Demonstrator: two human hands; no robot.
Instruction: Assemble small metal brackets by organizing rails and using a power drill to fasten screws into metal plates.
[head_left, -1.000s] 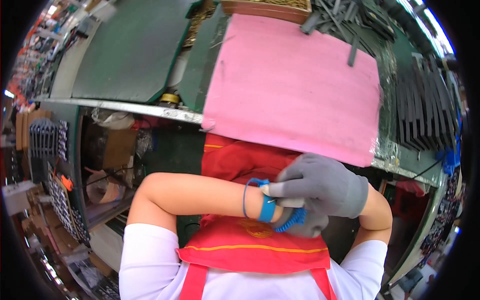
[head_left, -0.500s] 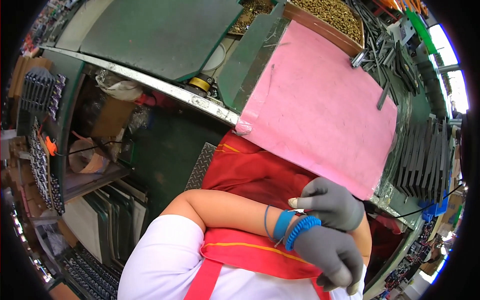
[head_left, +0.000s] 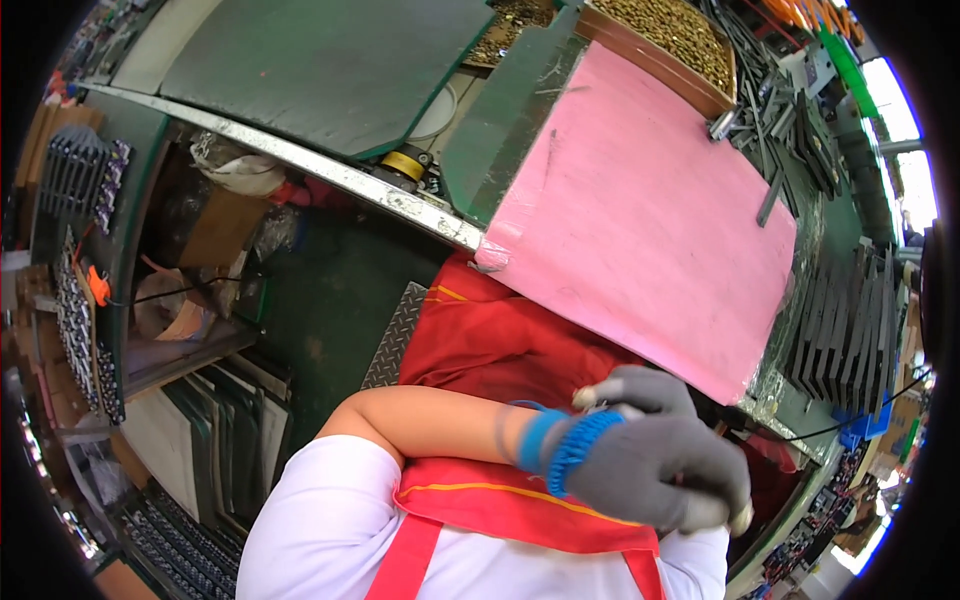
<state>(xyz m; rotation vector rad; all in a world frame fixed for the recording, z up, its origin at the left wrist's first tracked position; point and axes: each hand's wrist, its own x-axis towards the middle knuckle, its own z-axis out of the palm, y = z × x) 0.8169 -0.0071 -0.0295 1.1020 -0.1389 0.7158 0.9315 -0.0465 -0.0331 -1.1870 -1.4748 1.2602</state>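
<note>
Two-handed work, low over the red apron [head_left: 520, 505], by the near edge of the pink sheet [head_left: 640, 210] on the worktop [head_left: 505, 130]. Blue band [head_left: 537, 440] around the left wrist, blue coil [head_left: 583, 450] just right of it, around the glove cuff. Left hand [head_left: 655, 475] in front, gloved, blurred, fingers bent and pointing right; cannot tell whether gripping something or nothing. Right hand [head_left: 645, 388] behind it, also gloved, partly covered, pale fingertip near the coil; grip narrow or holding, cannot tell. Probably best to hold the left wrist steady, touch lightly without snagging the glove, and leave the coil untwisted.
</note>
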